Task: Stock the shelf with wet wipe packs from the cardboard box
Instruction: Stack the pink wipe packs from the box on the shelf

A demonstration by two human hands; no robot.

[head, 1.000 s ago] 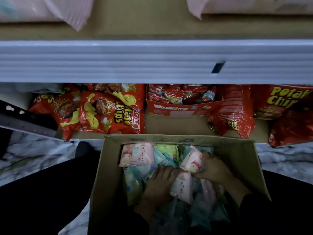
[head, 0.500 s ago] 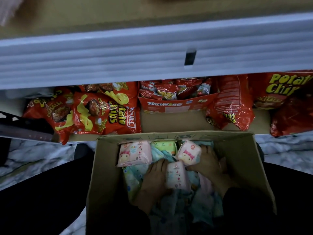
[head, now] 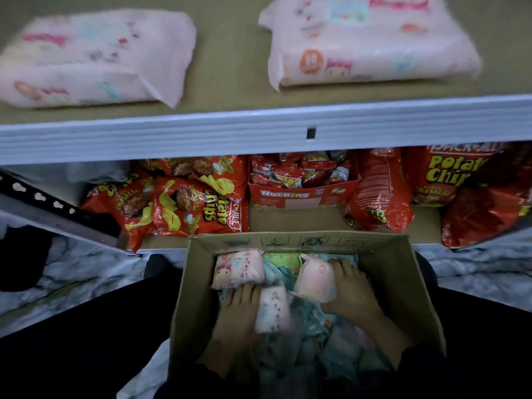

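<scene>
An open cardboard box (head: 198, 286) stands on the floor in front of the shelving, filled with several pink, green and blue wet wipe packs. Both my hands are inside it. My left hand (head: 239, 315) grips a pink pack (head: 272, 311) in the middle of the box. My right hand (head: 349, 289) holds another pink pack (head: 315, 277) a little farther back. A third pink pack (head: 239, 267) lies at the box's back left corner. On the upper shelf (head: 230, 82) lie two pink wipe packs, one at the left (head: 92, 59) and one at the right (head: 371, 41).
The shelf's grey front rail (head: 259, 131) runs across the view. Below it, the lower shelf holds red potato chip bags (head: 184, 203) and a red snack carton (head: 302, 194). A dark perforated upright (head: 43, 197) slants at the left. Marble-patterned floor flanks the box.
The view has tilted upward, bringing the upper shelf and its two pink packs into sight. Both hands stay in the box, each still holding its pink pack.
</scene>
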